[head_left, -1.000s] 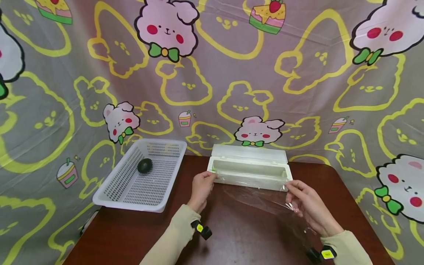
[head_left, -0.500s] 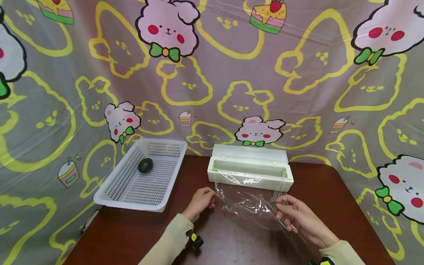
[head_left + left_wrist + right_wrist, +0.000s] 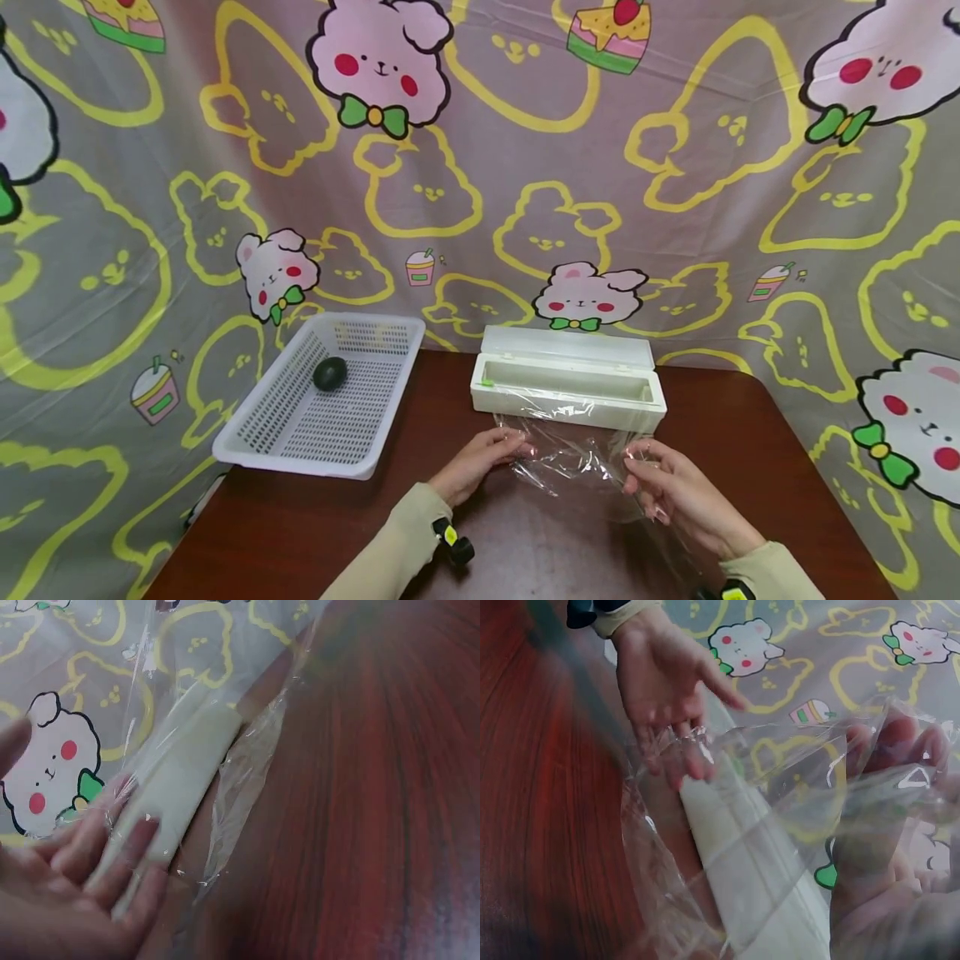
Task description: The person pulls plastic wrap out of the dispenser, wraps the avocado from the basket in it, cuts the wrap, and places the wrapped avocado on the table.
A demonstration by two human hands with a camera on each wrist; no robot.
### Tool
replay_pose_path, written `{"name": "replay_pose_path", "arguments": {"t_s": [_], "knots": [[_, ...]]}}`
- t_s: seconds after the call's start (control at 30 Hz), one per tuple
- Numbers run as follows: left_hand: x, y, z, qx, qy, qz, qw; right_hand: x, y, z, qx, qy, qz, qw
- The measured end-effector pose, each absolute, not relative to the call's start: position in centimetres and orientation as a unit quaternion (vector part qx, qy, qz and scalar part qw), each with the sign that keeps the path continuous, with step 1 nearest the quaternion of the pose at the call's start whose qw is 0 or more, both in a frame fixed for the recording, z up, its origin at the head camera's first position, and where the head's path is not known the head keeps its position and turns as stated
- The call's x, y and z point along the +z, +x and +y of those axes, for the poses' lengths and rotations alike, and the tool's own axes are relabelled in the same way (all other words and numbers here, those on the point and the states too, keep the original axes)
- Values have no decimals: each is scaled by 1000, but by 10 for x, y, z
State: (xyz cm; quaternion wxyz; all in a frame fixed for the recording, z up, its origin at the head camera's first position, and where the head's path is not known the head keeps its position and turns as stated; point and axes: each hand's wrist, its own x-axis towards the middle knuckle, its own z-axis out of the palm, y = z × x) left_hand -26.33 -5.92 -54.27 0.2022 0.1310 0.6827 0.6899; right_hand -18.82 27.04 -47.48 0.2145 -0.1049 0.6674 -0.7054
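A sheet of clear plastic wrap (image 3: 573, 467) hangs from the front edge of the open white wrap dispenser box (image 3: 570, 414) and spreads between the two hands. My right hand (image 3: 686, 496) pinches the wrap at its right side; in the right wrist view the film (image 3: 735, 825) lies across those fingers. At the sheet's left edge is my left hand (image 3: 483, 462). The right wrist view shows that left hand (image 3: 660, 682) palm up, fingers extended, touching the film with the fingertips. A small green piece (image 3: 487, 382) sits at the box's left end.
To the left, a white plastic basket (image 3: 300, 467) holds one dark green avocado-like fruit (image 3: 329, 374). Both the box and basket stand on a dark red-brown wooden table (image 3: 540, 550). A cartoon-print curtain (image 3: 465, 167) hangs close behind the box and along both sides.
Both hands have drawn the wrap from the box toward the person. The left hand released the sheet's left edge, then moved right under it with fingers extended. The right hand still pinches the wrap.
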Motion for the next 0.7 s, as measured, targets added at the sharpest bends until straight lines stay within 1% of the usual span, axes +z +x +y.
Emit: {"name": "replay_pose_path", "arguments": {"t_s": [0.17, 0.23, 0.37, 0.43, 0.57, 0.7], "knots": [[-530, -257, -61, 689, 180, 670, 208, -474, -189, 271, -710, -107, 662, 214], [-520, -255, -65, 698, 187, 660, 206, -473, -190, 273, -717, -113, 655, 209], [-495, -252, -74, 715, 192, 646, 185, -469, -189, 279, -723, -112, 656, 187], [-487, -251, -78, 722, 189, 639, 188, -468, -189, 282, -722, -108, 659, 182], [-485, -246, -84, 726, 170, 629, 220, -475, -188, 286, -718, -104, 657, 204], [-501, -239, -88, 709, 141, 642, 256, -493, -188, 287, -700, -93, 668, 236]]}}
